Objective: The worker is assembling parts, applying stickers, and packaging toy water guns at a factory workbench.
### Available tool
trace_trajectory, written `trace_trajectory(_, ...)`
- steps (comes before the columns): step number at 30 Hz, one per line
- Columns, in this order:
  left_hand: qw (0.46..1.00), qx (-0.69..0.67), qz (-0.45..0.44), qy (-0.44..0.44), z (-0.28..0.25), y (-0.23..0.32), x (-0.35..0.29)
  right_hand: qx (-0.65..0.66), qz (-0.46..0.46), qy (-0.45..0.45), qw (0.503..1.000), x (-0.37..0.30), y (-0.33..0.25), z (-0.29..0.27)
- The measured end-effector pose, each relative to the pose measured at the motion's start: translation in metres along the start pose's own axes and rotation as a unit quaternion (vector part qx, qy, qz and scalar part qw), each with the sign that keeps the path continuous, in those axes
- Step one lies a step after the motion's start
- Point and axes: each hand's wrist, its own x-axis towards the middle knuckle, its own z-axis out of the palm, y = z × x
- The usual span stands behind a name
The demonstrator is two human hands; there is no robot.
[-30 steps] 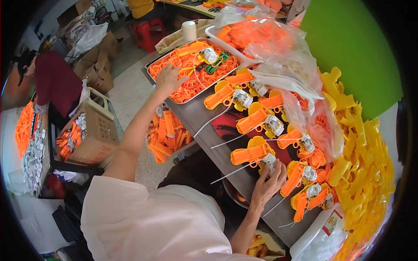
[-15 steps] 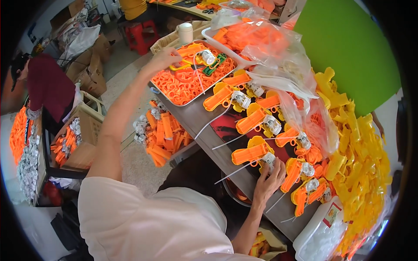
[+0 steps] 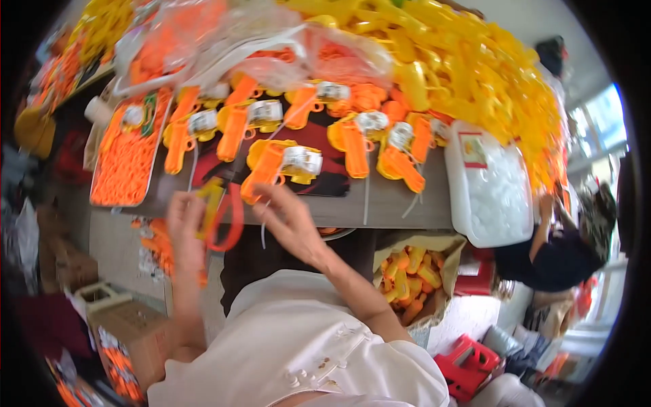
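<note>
orange-filled tray point(image 3: 157, 144) near probable scissors point(image 3: 213, 207)

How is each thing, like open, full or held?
Yellow and red-orange looped tool: held in the bare left hand; blurred, open or shut unclear.
Bare right hand: fingers at an orange-and-yellow gun-shaped plastic piece; grip unclear.
Rectangular metal tray: uncovered, filled with orange plastic rings.
White plastic tub: uncovered, filled with whitish pieces.
Tan sack: open, holding yellow and orange pieces.
Brown cardboard box: open, orange pieces inside.
</note>
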Motion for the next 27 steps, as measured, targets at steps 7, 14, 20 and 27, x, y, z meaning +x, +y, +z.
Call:
trace_trajectory(7,0.984,-0.054,-0.014,-0.172,0.14,-0.041,-0.067,0.405,0.176,0.083,0.893,-0.094,0.001,-0.075)
trace_trajectory(14,0.907,-0.012,-0.009,-0.421,0.204,-0.057,-0.096,0.362,0.157,0.277,0.876,-0.161,-0.001,-0.115)
trace_trajectory(20,0.696,0.365,0.462,-0.411,0.266,-0.022,-0.046,0.257,0.253,0.403,0.841,-0.175,-0.024,-0.144)
trace_trajectory(27,0.549,0.469,0.548,-0.423,0.332,-0.044,0.01,0.095,0.29,0.414,0.857,-0.184,-0.007,-0.161)
